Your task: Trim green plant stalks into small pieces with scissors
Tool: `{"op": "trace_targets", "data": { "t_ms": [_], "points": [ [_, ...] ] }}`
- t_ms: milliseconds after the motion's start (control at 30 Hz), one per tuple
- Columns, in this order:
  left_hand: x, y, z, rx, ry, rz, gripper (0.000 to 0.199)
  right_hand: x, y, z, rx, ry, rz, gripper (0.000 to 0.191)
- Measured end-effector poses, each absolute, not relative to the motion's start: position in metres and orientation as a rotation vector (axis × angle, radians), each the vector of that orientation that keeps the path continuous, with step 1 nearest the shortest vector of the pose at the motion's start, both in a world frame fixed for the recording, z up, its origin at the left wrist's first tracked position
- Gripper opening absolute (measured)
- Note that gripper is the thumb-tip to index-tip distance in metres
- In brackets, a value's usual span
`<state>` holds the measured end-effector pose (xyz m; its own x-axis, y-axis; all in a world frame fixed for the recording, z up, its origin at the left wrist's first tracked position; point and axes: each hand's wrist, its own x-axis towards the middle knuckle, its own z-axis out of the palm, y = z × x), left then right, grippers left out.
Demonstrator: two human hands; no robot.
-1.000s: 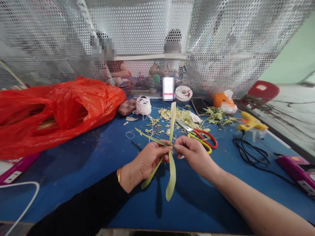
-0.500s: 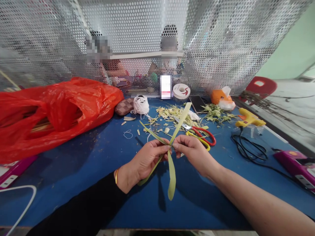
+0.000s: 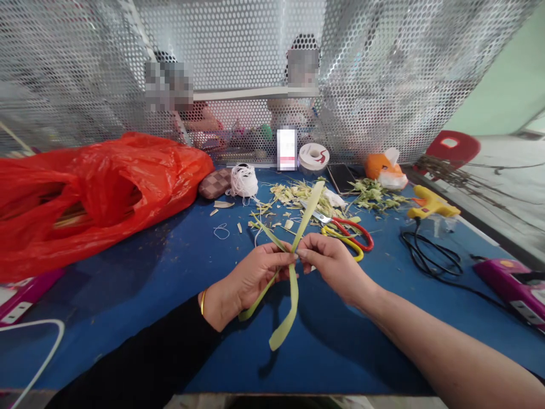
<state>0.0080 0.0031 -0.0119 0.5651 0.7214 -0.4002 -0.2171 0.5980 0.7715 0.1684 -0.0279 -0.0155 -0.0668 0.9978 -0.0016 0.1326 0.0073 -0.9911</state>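
Pale green leaf strips [image 3: 310,211] cross between my two hands, with ends sticking out upward and hanging down toward me. My left hand [image 3: 259,275] pinches the strips at their crossing, thumb on top. My right hand [image 3: 330,258] has its thumb and forefinger closed at the same crossing, against the strips; the exact fold there is partly hidden by the fingertips. Just beyond my right hand lie scissors [image 3: 351,232] with red and yellow handles, their blades among a heap of leaf scraps [image 3: 293,195].
A red plastic bag [image 3: 170,170] fills the left side. Behind are a ball of white string [image 3: 244,180], a ribbon spool [image 3: 314,157], a lit phone [image 3: 286,149] and a dark phone [image 3: 341,179]. A yellow glue gun [image 3: 433,203] with its cord and a purple power strip [image 3: 511,289] are at right.
The lower hanging strip end has swung leftward, and the upper ends have tilted slightly. Both hands keep their grip at nearly the same place.
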Motion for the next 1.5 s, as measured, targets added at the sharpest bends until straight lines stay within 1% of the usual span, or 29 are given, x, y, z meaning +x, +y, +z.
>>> {"op": "trace_targets", "data": {
  "t_ms": [233,400,467,567,867,1100,1267,1400,1500],
  "points": [
    [0.011,-0.002,-0.013,0.795,0.877,0.749,0.03,0.172,-0.027,-0.017,-1.321,-1.556,1.037,0.018],
    [0.013,-0.002,-0.013,0.838,0.951,0.77,0.018,0.169,-0.031,-0.015,-1.389,-1.689,0.841,0.016],
    [0.013,-0.002,-0.013,0.872,0.981,0.763,0.014,0.167,-0.032,-0.014,-1.404,-1.697,0.812,0.017],
    [0.013,-0.003,-0.011,0.894,0.997,0.757,0.012,0.166,-0.033,-0.015,-1.409,-1.694,0.811,0.017],
    [0.009,-0.002,-0.011,0.855,0.978,0.7,0.013,0.165,-0.034,-0.017,-1.395,-1.627,0.89,0.018],
    [0.005,0.002,-0.011,0.801,0.864,0.705,0.015,0.172,-0.024,-0.014,-1.276,-1.37,1.156,0.015],
    [0.006,0.002,-0.006,0.753,0.861,0.753,0.019,0.181,-0.017,-0.007,-1.261,-1.153,1.182,0.025],
    [0.006,0.002,-0.007,0.766,0.872,0.765,0.023,0.179,-0.02,-0.007,-1.281,-1.244,1.276,0.025],
    [0.006,0.002,-0.008,0.777,0.871,0.77,0.024,0.175,-0.023,-0.008,-1.29,-1.298,1.268,0.022]
  ]
}}
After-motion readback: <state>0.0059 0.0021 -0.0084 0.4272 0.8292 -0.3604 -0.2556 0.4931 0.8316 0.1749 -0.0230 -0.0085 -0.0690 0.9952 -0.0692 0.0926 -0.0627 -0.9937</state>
